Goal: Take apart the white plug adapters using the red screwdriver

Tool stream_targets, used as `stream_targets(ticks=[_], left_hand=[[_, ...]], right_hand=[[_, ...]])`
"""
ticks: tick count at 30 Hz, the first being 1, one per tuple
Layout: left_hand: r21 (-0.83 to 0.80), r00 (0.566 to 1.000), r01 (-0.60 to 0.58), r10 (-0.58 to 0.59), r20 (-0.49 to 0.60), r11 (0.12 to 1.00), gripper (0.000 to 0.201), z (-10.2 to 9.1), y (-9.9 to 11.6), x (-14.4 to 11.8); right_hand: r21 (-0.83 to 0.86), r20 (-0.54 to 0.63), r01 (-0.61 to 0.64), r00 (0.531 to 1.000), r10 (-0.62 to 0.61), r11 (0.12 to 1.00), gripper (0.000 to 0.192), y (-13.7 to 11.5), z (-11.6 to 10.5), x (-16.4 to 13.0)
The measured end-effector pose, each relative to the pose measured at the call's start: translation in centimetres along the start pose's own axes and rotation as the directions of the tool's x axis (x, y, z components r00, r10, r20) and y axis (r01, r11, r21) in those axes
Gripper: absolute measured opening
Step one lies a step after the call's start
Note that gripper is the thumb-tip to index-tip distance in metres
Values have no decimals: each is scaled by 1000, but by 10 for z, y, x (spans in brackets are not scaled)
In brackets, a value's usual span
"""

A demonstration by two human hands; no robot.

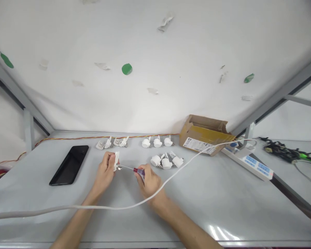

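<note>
My left hand (105, 170) is closed around a white plug (116, 160), held up on edge above the grey table. In my right hand (150, 181) is a screwdriver (139, 171) with a red and purple handle, its thin shaft pointing left. The tip meets the plug near its pins; the exact contact point is too small to make out. Behind the left hand lie several white plug parts (108, 142), some apparently opened. Farther right stand three round white plugs (157, 141) in a row, with three more white plugs (167, 162) grouped in front of them.
A black phone (69, 165) lies at left. An open cardboard box (203, 135) stands at the back right, beside a power strip (256, 166). A white cable (114, 208) crosses in front of both forearms. Dark cables (280, 150) are bundled far right.
</note>
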State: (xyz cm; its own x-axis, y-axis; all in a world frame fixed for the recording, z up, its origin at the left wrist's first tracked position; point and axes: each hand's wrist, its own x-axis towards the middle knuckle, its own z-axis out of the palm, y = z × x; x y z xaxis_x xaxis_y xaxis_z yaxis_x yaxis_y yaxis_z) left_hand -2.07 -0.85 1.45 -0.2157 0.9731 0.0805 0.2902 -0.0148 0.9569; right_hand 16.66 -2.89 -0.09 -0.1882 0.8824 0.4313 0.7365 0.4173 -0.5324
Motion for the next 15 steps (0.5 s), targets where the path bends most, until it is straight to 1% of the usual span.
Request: stream_targets(ticks=[3, 6, 8, 11, 13, 15], left_hand=[[104, 1000, -17, 17, 2, 994, 28, -1, -3, 3], [252, 997, -72, 74, 2, 965, 27, -2, -3, 4], [306, 993, -116, 120, 4, 945, 27, -2, -2, 3], [356, 984, -167, 180, -4, 919, 27, -3, -1, 0], [389, 977, -191, 212, -13, 901, 27, -3, -2, -2], [413, 970, -212, 241, -19, 886, 28, -4, -4, -3]], right_hand=[[-26, -3, 26, 1000, -26, 999, 41, 3, -1, 2], [-42, 15, 22, 1000, -21, 999, 44, 4, -3, 3], [-18, 38, -29, 999, 30, 999, 38, 3, -5, 3], [30, 94, -140, 986, 136, 990, 29, 1, -6, 2], [67, 119, -155, 982, 147, 986, 24, 1, -6, 3], [100, 108, -130, 987, 119, 987, 23, 4, -4, 4]])
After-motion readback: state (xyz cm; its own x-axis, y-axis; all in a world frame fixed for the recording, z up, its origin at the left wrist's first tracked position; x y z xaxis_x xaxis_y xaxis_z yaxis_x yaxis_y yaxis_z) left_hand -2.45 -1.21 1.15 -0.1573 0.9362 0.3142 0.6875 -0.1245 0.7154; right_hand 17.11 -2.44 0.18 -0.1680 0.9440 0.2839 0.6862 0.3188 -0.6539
